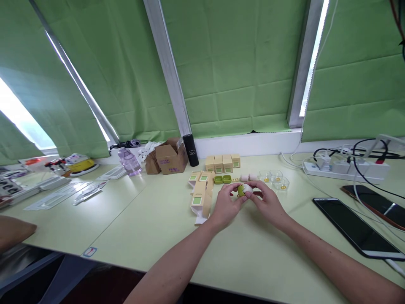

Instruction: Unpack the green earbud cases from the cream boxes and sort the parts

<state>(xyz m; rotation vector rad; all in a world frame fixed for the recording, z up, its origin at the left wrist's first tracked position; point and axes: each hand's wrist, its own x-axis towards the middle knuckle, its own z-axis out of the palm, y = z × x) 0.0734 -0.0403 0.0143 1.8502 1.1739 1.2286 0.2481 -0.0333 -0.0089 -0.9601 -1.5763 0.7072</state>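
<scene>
Both hands meet above the table around a small rounded green-and-white item [241,190]. My left hand [226,204] has its fingers closed on the green side, and my right hand [266,202] pinches the white part [248,189]. Fingers cover much of it, so its exact kind is unclear. Just beyond lie small green square holders [222,180], pale pinkish-white cylinders [248,177] and clear containers [281,183] with yellow bits inside. Left of my left hand are opened tan cartons [198,198] with green label squares; closed tan boxes [219,164] stand behind.
A black cylinder [190,150], a cardboard box [171,157] and a purple bottle [129,162] stand along the back. At right are a large phone [357,226], another phone [376,204], and a power strip [346,169] with cables. Another person's arm [15,230] shows at far left.
</scene>
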